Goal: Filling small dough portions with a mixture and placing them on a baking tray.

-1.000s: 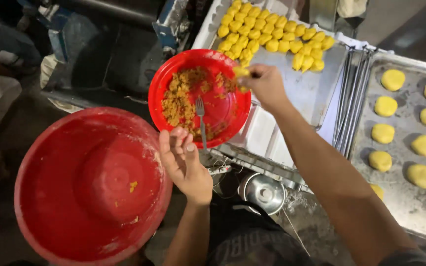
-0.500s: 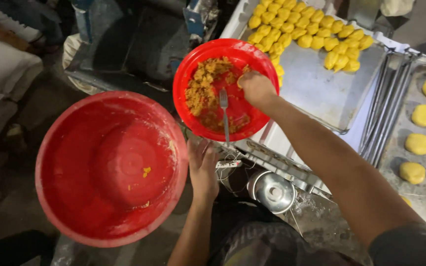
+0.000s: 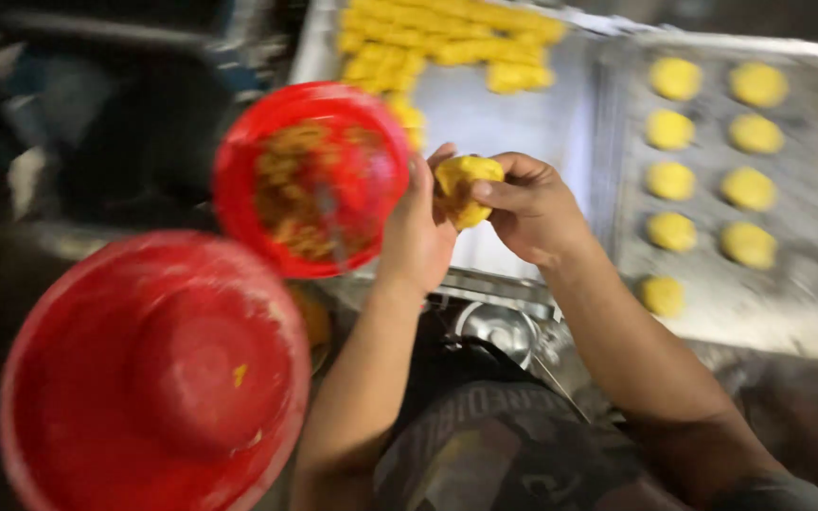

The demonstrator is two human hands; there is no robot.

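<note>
Head view: at 8 o'clock a big red tub; at 11 a red bowl of filling, kept within reach. Centre, left hand cups the dough ball while right hand pinches it closed. At 2 o'clock, 8 finished pieces spaced on a tray.
</note>
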